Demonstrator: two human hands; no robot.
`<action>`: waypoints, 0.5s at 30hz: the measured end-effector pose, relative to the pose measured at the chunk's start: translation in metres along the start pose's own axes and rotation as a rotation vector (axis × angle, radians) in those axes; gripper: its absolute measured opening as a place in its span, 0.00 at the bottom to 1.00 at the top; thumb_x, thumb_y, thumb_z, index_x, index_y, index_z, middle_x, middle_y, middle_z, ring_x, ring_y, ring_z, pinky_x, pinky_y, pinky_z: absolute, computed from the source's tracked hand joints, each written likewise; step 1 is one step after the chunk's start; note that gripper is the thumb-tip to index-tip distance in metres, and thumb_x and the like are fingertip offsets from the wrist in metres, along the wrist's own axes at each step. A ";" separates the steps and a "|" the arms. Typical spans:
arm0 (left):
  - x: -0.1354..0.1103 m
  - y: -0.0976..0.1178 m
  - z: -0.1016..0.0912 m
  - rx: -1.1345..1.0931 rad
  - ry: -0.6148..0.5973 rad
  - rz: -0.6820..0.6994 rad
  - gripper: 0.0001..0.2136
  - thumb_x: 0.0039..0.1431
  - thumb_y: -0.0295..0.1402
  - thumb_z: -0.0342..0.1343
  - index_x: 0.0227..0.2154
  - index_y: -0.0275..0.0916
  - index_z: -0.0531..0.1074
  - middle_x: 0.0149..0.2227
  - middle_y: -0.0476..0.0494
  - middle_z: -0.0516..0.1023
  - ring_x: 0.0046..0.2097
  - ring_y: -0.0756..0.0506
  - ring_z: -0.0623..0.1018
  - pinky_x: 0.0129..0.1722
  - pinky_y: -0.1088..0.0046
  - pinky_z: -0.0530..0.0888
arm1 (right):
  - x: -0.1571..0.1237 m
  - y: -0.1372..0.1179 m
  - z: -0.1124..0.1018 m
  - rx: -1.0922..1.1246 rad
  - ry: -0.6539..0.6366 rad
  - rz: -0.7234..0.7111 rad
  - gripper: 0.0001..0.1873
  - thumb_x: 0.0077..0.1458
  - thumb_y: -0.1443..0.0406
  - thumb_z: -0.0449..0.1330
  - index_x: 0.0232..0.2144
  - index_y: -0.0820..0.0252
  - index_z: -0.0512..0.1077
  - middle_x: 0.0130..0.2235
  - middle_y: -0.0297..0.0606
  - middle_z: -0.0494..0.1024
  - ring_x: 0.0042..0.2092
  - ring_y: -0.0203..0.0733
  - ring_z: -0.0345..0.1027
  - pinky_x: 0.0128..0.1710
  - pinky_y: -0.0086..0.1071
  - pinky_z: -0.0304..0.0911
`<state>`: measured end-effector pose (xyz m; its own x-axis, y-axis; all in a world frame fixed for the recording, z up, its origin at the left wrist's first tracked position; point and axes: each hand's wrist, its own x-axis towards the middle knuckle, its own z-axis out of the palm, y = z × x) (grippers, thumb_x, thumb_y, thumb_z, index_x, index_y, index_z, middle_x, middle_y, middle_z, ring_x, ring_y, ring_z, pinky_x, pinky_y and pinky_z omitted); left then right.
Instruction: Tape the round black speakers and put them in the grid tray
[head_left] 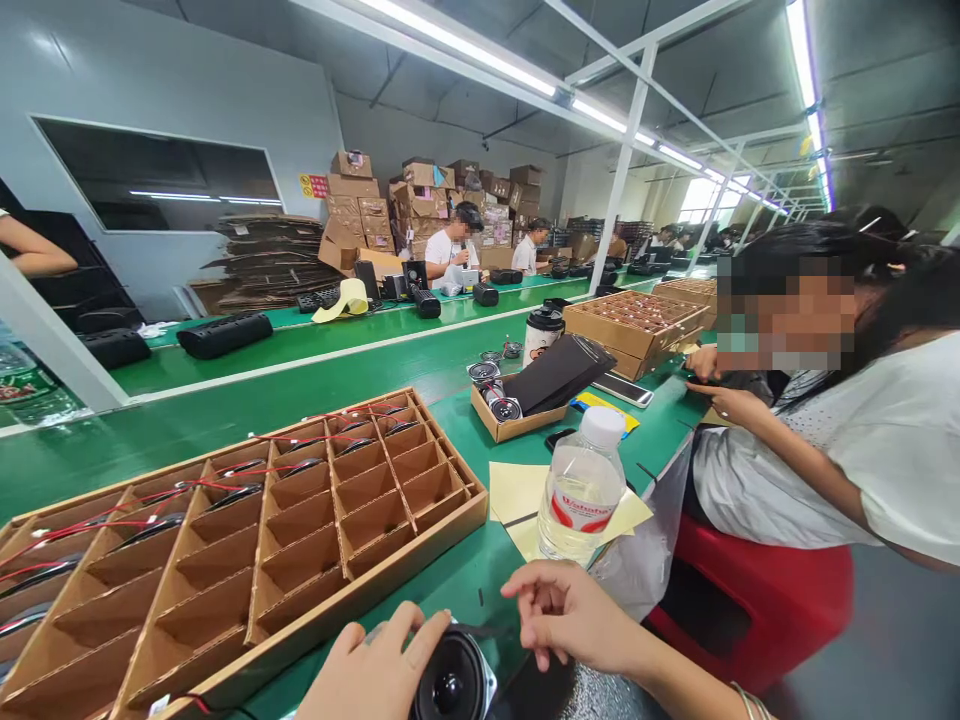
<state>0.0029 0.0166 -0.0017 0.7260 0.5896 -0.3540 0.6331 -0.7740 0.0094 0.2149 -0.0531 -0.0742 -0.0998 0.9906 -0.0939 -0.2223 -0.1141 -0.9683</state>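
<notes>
Via cam I see L hand (382, 662) grasping the spkr (451, 684) by its rim, near the divided ctn (420, 555). R hand (571, 618) hovers nearby, fingers half-curled; can't tell if it's pinching anything. Btl (582, 505) stands just beyond.

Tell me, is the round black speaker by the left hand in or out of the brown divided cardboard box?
Out: the speaker shows outside the box, past its near wall, by the left hand.

Pale wall (202, 75) with a dark window (157, 165), strip lights (459, 46) overhead, green benches (187, 415), red stool (780, 600), grey floor (900, 640)
</notes>
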 end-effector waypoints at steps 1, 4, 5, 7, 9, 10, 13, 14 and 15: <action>0.002 -0.007 0.000 -0.066 -0.040 0.051 0.35 0.41 0.28 0.54 0.56 0.44 0.55 0.56 0.37 0.61 0.51 0.39 0.68 0.47 0.60 0.65 | -0.001 0.002 -0.001 -0.020 0.024 -0.024 0.21 0.38 0.61 0.68 0.37 0.65 0.71 0.22 0.29 0.69 0.18 0.29 0.64 0.11 0.16 0.50; 0.005 -0.026 0.004 -0.198 -0.064 0.214 0.38 0.38 0.30 0.59 0.56 0.48 0.54 0.61 0.43 0.54 0.58 0.41 0.60 0.53 0.61 0.61 | -0.002 0.006 0.000 -0.114 0.054 -0.105 0.13 0.44 0.60 0.65 0.30 0.66 0.74 0.26 0.32 0.67 0.19 0.26 0.64 0.12 0.16 0.50; 0.006 -0.030 0.007 -0.225 -0.036 0.257 0.37 0.39 0.32 0.59 0.56 0.49 0.54 0.60 0.44 0.55 0.59 0.41 0.60 0.54 0.59 0.60 | -0.002 0.007 0.001 -0.140 0.057 -0.137 0.12 0.45 0.61 0.64 0.28 0.66 0.74 0.27 0.33 0.67 0.19 0.26 0.64 0.13 0.17 0.51; 0.007 -0.036 0.014 -0.261 0.038 0.313 0.35 0.42 0.34 0.59 0.56 0.51 0.54 0.59 0.45 0.58 0.58 0.41 0.61 0.54 0.57 0.60 | -0.001 0.009 0.004 -0.155 0.055 -0.186 0.12 0.46 0.61 0.64 0.28 0.66 0.75 0.29 0.33 0.67 0.20 0.25 0.63 0.15 0.17 0.52; 0.009 -0.037 0.021 -0.254 0.064 0.332 0.35 0.41 0.34 0.60 0.55 0.51 0.54 0.59 0.44 0.59 0.57 0.39 0.62 0.54 0.57 0.61 | 0.002 0.010 0.008 -0.128 0.053 -0.200 0.13 0.45 0.60 0.65 0.31 0.65 0.75 0.28 0.32 0.66 0.20 0.25 0.62 0.16 0.18 0.55; 0.010 -0.037 0.023 -0.239 0.061 0.329 0.36 0.40 0.34 0.60 0.55 0.51 0.55 0.58 0.43 0.59 0.57 0.39 0.62 0.53 0.57 0.62 | 0.005 0.010 0.009 -0.116 0.050 -0.197 0.13 0.45 0.60 0.65 0.31 0.64 0.75 0.28 0.32 0.66 0.19 0.24 0.62 0.16 0.19 0.56; 0.012 -0.032 0.021 -0.190 0.032 0.303 0.37 0.39 0.30 0.60 0.55 0.50 0.55 0.58 0.43 0.60 0.56 0.40 0.63 0.52 0.60 0.64 | 0.011 0.008 0.013 -0.126 0.041 -0.188 0.14 0.45 0.58 0.64 0.29 0.65 0.74 0.29 0.32 0.66 0.19 0.25 0.62 0.17 0.20 0.56; 0.011 -0.029 0.018 -0.179 0.019 0.289 0.37 0.39 0.29 0.59 0.55 0.49 0.55 0.58 0.43 0.60 0.57 0.40 0.63 0.52 0.60 0.64 | 0.013 0.006 0.015 -0.139 0.048 -0.190 0.15 0.45 0.58 0.64 0.27 0.66 0.73 0.29 0.32 0.66 0.19 0.25 0.62 0.17 0.20 0.55; 0.010 -0.027 0.014 -0.171 0.002 0.277 0.36 0.40 0.29 0.59 0.56 0.49 0.55 0.58 0.43 0.60 0.57 0.41 0.63 0.52 0.61 0.64 | 0.015 0.005 0.016 -0.150 0.058 -0.190 0.15 0.45 0.57 0.64 0.26 0.67 0.72 0.28 0.31 0.66 0.19 0.25 0.61 0.16 0.20 0.54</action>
<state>-0.0111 0.0400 -0.0189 0.8776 0.3624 -0.3138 0.4469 -0.8553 0.2621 0.1970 -0.0403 -0.0765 -0.0136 0.9964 0.0839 -0.0846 0.0824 -0.9930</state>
